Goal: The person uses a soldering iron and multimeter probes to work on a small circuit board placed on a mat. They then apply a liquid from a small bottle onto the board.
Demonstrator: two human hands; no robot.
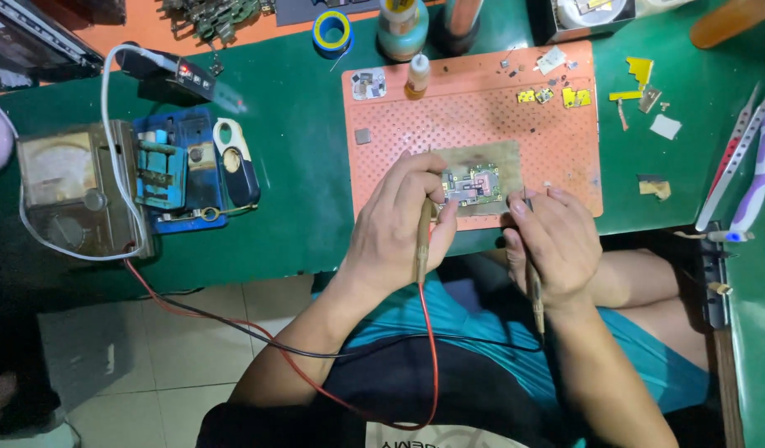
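both hands are pinching probes: left hand [395, 236] fingers closing on the red-wired probe [423, 241], right hand [552, 241] gripping the dark probe [534, 286], over the circuit board [474, 184] on the orange mat [482, 108].

A green circuit board [472, 184] lies on an orange dotted mat [482, 108] over green tabletop [299, 166].

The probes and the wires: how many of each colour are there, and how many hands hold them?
Probes: 2, one in the left hand, one in the right hand
Red wire: 1
Black wire: 1
Hands: 2
Total: 6
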